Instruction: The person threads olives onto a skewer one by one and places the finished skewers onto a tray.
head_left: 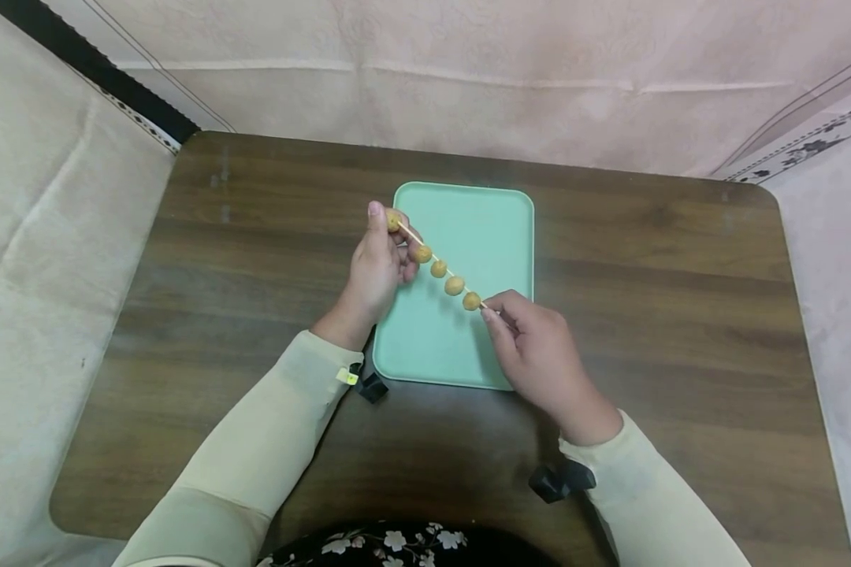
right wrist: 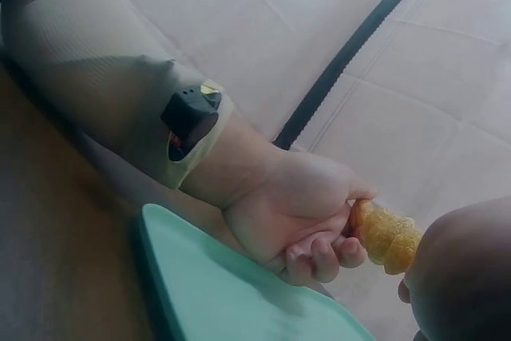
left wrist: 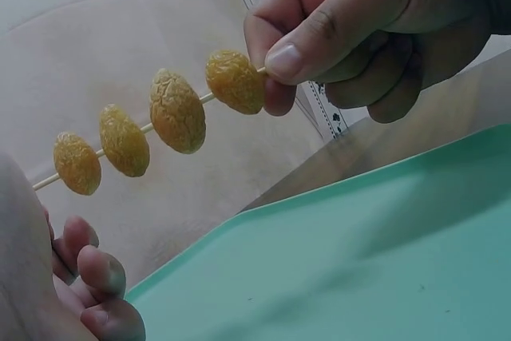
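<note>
A thin pale skewer point(head_left: 409, 233) slants over the tray with several wrinkled yellow-orange dried fruits point(head_left: 455, 285) threaded along it, small gaps between them. My left hand point(head_left: 379, 264) pinches the fruit at the far upper end between thumb and fingers. At the other end, my right hand point(head_left: 535, 346) pinches the bare tip of the stick, right beside the last fruit point(left wrist: 235, 81). The left wrist view shows the right thumb and forefinger on that tip, while the left palm hides the far end. Below both hands lies a mint-green tray point(head_left: 482, 236).
The tray rests on a brown wooden table point(head_left: 645, 315) with rounded corners. Pale cloth point(head_left: 468, 102) hangs behind it and along the sides. Black wrist cameras point(head_left: 562, 481) sit at both cuffs. A dark flowered garment point(head_left: 395, 542) shows at the near edge.
</note>
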Demonstrator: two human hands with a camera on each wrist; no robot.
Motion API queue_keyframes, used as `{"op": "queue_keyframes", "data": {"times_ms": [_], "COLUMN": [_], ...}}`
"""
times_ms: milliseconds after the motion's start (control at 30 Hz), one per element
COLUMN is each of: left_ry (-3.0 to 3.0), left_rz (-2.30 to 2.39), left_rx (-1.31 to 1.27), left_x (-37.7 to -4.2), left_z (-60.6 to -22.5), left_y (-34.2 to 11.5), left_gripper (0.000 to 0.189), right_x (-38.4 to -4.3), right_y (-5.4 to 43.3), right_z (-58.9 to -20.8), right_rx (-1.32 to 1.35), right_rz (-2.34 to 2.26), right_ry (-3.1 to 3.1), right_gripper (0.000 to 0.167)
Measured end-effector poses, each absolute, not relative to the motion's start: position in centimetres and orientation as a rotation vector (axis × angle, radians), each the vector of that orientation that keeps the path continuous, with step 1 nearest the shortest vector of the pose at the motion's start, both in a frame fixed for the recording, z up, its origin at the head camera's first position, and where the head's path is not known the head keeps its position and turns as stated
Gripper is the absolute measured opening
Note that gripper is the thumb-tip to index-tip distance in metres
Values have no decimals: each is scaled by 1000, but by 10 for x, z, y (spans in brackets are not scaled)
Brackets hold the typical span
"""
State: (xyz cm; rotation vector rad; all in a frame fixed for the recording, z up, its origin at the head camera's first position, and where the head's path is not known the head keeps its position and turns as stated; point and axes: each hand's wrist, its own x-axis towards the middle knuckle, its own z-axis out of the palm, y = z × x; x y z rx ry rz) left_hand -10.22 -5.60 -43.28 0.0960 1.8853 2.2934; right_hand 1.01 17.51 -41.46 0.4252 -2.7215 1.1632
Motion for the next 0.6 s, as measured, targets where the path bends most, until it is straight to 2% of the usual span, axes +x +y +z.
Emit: {"op": "queue_keyframes", "data": {"times_ms": [233,600], "left_ry": [1890,1923], "left_rz": [2300,2279], "left_rx": [38,98], "left_x": [-104,-104], "left_z": [-435,-443], "left_y": [-54,-53], "left_gripper": [60,61], "right_x": [10,8], "right_y": [172,166], "right_z": [-418,-422], "right_rx": [440,462], "right_rz": [1137,1143], "right_ry": [-2714,-2717], "right_gripper": [5,8]}}
